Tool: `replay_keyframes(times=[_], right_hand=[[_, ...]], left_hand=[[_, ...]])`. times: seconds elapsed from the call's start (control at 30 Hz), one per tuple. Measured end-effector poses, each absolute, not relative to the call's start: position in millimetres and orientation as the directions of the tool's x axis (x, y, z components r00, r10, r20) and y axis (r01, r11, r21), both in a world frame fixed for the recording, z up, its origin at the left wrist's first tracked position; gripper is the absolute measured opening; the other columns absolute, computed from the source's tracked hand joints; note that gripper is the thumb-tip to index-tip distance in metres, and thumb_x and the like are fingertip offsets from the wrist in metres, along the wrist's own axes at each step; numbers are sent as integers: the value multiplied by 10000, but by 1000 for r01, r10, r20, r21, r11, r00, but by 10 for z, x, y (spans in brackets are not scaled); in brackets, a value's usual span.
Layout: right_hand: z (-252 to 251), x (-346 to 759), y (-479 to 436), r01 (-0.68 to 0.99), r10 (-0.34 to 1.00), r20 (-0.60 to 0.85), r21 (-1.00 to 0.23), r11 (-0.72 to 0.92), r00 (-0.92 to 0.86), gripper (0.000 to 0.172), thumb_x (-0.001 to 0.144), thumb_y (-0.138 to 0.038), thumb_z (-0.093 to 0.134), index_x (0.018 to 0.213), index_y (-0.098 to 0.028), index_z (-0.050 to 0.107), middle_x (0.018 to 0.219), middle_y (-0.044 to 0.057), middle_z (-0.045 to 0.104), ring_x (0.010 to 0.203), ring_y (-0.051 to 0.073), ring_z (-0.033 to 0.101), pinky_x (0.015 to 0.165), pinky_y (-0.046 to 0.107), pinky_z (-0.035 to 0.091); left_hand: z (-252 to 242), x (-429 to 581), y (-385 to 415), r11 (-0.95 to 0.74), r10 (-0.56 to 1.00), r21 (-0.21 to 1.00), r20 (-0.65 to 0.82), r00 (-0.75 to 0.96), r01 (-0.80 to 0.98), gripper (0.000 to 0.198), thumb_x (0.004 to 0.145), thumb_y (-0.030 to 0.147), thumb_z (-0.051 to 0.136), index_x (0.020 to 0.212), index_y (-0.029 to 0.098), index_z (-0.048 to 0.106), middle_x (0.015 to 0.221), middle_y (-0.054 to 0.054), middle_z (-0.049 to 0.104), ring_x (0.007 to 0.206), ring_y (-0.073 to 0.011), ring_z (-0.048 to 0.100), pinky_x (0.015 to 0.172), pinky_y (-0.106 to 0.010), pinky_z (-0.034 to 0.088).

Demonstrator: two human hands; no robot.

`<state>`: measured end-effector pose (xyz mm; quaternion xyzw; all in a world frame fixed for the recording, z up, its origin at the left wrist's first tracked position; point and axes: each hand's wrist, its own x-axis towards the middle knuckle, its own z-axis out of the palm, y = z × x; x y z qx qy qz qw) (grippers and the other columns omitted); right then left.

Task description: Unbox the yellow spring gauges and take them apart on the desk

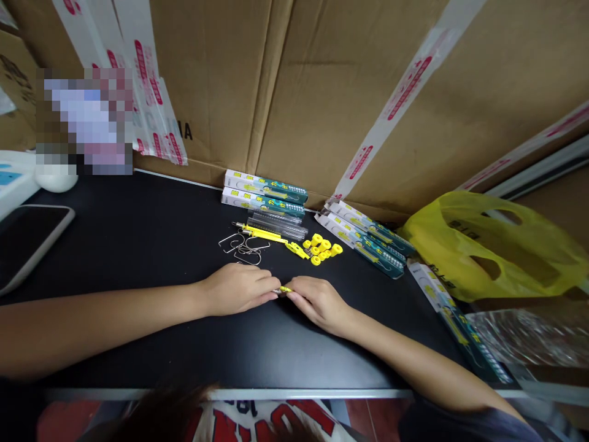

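Note:
Over the middle of the black table, my left hand [246, 287] pinches a small metal spring [278, 291]. My right hand [322, 302] grips a yellow plastic piece [286, 289] that meets the spring between my fingertips; most of both is hidden. Just beyond my hands lie several bent wire hooks [243, 248] and several yellow caps [324, 245]. Yellow rods [262, 233] with metal ends lie beside clear plastic tubes [278, 224], and flat yellow pieces [297, 248] sit near the caps.
Printed slim boxes [264, 195] are stacked against a large cardboard carton [207, 80]; more slim boxes [363, 236] lie to the right. A yellow plastic bag [488, 245] and clear wrapping [529, 334] fill the right side. A phone [32, 239] lies at the left.

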<state>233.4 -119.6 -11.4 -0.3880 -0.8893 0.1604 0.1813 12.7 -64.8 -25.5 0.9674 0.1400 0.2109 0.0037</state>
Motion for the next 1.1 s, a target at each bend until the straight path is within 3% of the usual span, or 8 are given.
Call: replay_keyframes(times=[0.23, 0.43, 0.53, 0.63, 0.87, 1.0, 1.1], right_hand=[[-65, 2336, -1220, 580, 790, 57, -647, 496, -611, 388, 994, -347, 275, 822, -165, 571, 659, 6, 543, 596, 106, 508, 619, 221, 402], [-50, 2357, -1215, 405, 779, -170, -907, 116, -603, 440, 964, -474, 319, 770, -145, 538, 589, -33, 457, 521, 71, 439, 536, 195, 370], [-59, 2359, -1196, 295, 717, -284, -949, -114, -637, 454, 928, -529, 374, 740, -141, 515, 557, -42, 452, 457, 55, 377, 428, 175, 279], [-68, 2351, -1183, 256, 672, -340, -940, -225, -658, 459, 900, -556, 416, 730, -139, 509, 526, -49, 451, 419, 47, 342, 382, 172, 200], [-81, 2322, -1197, 230, 716, -296, -954, -192, -632, 463, 905, -542, 417, 736, -128, 536, 516, -49, 450, 437, 46, 357, 411, 173, 230], [-55, 2306, -1223, 268, 720, -259, -958, -105, -644, 435, 936, -496, 382, 823, -119, 567, 521, -50, 450, 457, 55, 353, 440, 180, 263], [-54, 2292, -1245, 294, 761, -207, -956, -23, -614, 317, 918, -458, 453, 895, -148, 514, 567, -71, 414, 483, 56, 340, 472, 182, 280]], left_hand=[[-260, 128, -645, -962, 251, 7, 405, 879, 272, 312, 987, 325, 299, 929, 207, 582, 756, 6, 584, 678, -132, 564, 600, -239, 375], [-246, 144, -628, -964, 235, -19, 399, 886, 265, 315, 991, 306, 293, 927, 204, 585, 753, 4, 567, 671, -133, 535, 626, -257, 371], [-239, 149, -628, -966, 237, -7, 389, 890, 260, 310, 991, 290, 293, 929, 200, 584, 756, 0, 567, 673, -131, 528, 627, -256, 368], [-238, 150, -632, -967, 240, 12, 385, 891, 256, 299, 988, 280, 297, 943, 193, 580, 773, -7, 578, 688, -136, 533, 641, -256, 377], [-236, 142, -643, -967, 254, 79, 389, 885, 242, 275, 973, 314, 333, 1000, 177, 570, 819, -21, 606, 724, -152, 565, 674, -263, 405], [-243, 129, -649, -972, 225, 37, 431, 874, 232, 279, 979, 336, 337, 1045, 198, 570, 768, 1, 591, 689, -133, 569, 621, -244, 401], [-245, 119, -656, -967, 232, 13, 450, 863, 253, 273, 976, 313, 334, 979, 206, 586, 724, 13, 567, 642, -119, 557, 571, -234, 387]])
